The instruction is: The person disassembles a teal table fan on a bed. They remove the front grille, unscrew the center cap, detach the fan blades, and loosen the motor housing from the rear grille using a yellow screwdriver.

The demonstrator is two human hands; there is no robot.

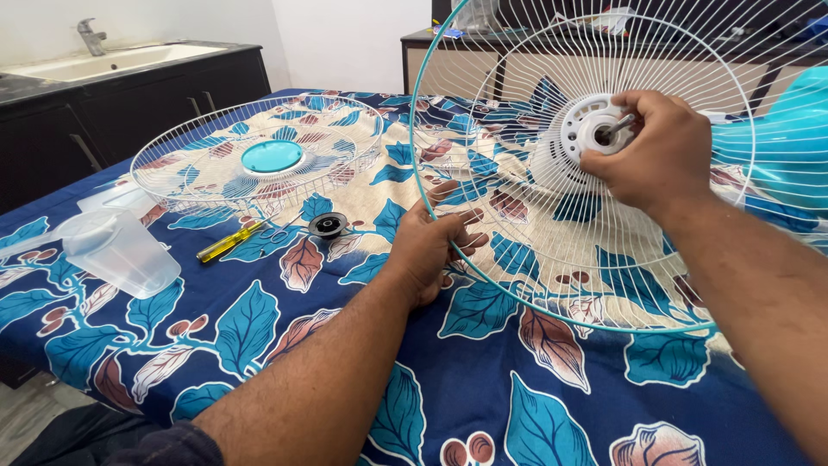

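A white wire fan guard with a teal rim (483, 272) stands tilted upright on the blue floral bedsheet (259, 336). My left hand (435, 242) grips its rim and wires at the lower left. My right hand (660, 151) rests on the white plastic hub (586, 125) at the guard's middle, where a metal shaft (619, 127) pokes through; the fingers close around the hub's edge. A teal fan body (780, 142) shows behind the guard at the right.
A second wire guard with a teal centre disc (272, 156) lies flat at the left. Near it lie a yellow-handled screwdriver (228, 242), a black round nut (328, 225) and clear plastic blades (116, 246). A dark cabinet with a sink (112, 60) stands behind.
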